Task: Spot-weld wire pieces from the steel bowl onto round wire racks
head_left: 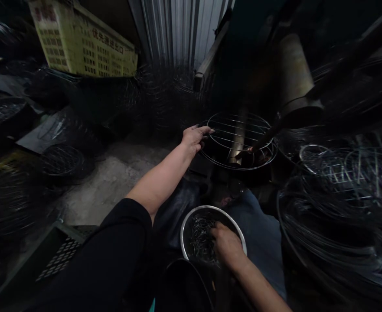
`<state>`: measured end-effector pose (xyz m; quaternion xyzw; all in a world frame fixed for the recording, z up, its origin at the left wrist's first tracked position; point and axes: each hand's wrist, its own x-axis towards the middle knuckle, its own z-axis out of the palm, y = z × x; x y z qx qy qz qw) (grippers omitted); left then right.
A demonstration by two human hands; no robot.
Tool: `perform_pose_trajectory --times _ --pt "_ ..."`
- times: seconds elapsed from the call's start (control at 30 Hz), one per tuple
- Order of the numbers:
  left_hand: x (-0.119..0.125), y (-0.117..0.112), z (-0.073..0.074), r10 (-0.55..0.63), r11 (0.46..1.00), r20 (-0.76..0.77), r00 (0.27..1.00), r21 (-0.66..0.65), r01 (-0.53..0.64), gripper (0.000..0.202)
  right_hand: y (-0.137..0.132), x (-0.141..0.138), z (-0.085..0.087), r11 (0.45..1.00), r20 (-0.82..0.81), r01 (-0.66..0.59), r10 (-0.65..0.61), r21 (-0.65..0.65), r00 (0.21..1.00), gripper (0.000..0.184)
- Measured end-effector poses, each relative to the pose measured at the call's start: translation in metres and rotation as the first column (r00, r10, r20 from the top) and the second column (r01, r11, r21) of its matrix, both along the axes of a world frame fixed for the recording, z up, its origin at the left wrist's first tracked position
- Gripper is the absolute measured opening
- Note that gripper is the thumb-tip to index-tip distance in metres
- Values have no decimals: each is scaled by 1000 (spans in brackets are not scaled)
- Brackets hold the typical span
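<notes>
Resting at the lap, lower centre of the frame, a metal bowl [183,234] holds small metal pieces [202,236], apparently placed there for easy reach. The right hand [227,245] dips into it, fingers bent downward among the pieces; whether they pinch any cannot be told, the fingertips being hidden. Farther off, just right of centre, lies a round wire rack [225,141] with parallel bars. The left hand [195,138], at the end of an outstretched arm, pinches its left rim between thumb and fingers, probably to steady it beside the upright metal rod [239,143]. Beyond, a thick cylinder [296,69] occupies the upper right, and a yellow crate [96,52] the upper left.
</notes>
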<state>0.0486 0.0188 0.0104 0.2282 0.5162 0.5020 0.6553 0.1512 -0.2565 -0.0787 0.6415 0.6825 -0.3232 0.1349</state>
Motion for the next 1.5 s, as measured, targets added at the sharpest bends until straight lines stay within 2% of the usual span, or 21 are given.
perform_pose_trajectory --times 0.13,0.2,0.23,0.27,0.33,0.37,0.4,0.43,0.47,0.5,0.57,0.73,0.8,0.83,0.9,0.97,1.1,1.17,1.33,1.5 --pt "-2 -8 1 25 999 10 1000 23 -25 54 -3 13 -1 997 -114 64 -58 51 992 38" --pt "-4 -17 4 14 998 2 1000 58 -14 41 -6 25 -1 962 -328 237 -183 134 927 32" --pt "-5 -21 5 5 997 2 1000 81 -5 35 -9 34 -1 911 -457 373 -260 176 851 29" --pt "-6 -26 6 -1 995 4 1000 102 1 30 -11 43 0 824 -572 528 -336 207 748 27" --pt "-6 -35 8 0 992 20 1000 125 -3 27 -18 63 2 584 -700 782 -465 217 541 33" --pt "-6 -39 8 8 992 29 1000 125 -12 28 -21 72 3 467 -727 861 -518 200 450 40" --pt "-5 -42 9 19 993 37 999 120 -24 30 -23 80 4 375 -737 912 -567 167 368 46" --pt "-3 -45 8 28 993 43 999 110 -33 34 -24 86 5 313 -734 941 -607 130 304 52" --pt "-2 -48 8 34 994 47 998 105 -39 36 -24 91 6 281 -728 954 -633 100 263 55" --pt "-1 -51 7 38 994 49 998 105 -43 38 -22 93 7 274 -722 958 -646 85 249 55" --pt "2 -57 5 32 992 52 998 123 -39 37 -11 95 14 297 -725 948 -626 119 287 54" --pt "7 -68 4 20 986 84 996 165 -34 31 43 86 54 399 -773 829 -346 391 531 37" --pt "8 -70 6 29 985 97 995 165 -45 33 65 79 71 424 -751 773 -266 472 605 31" --pt "8 -70 6 35 984 101 994 169 -52 34 75 75 77 418 -735 756 -251 504 629 29" --pt "7 -70 6 47 979 98 994 192 -66 35 91 65 84 369 -722 757 -260 539 641 25" --pt "6 -69 6 55 972 91 994 223 -74 35 101 55 85 313 -767 813 -287 491 574 23" --pt "3 -65 6 59 966 95 994 244 -81 36 108 39 81 238 -922 949 -276 207 271 24" --pt "3 -64 8 65 966 106 992 241 -89 40 109 34 79 202 -959 972 -232 117 164 24" --pt "5 -59 11 87 974 126 988 198 -111 56 109 29 74 135 -986 991 -166 9 32 25" --pt "6 -53 11 87 980 112 990 171 -106 53 113 27 72 142 -990 988 -135 -54 -35 26"
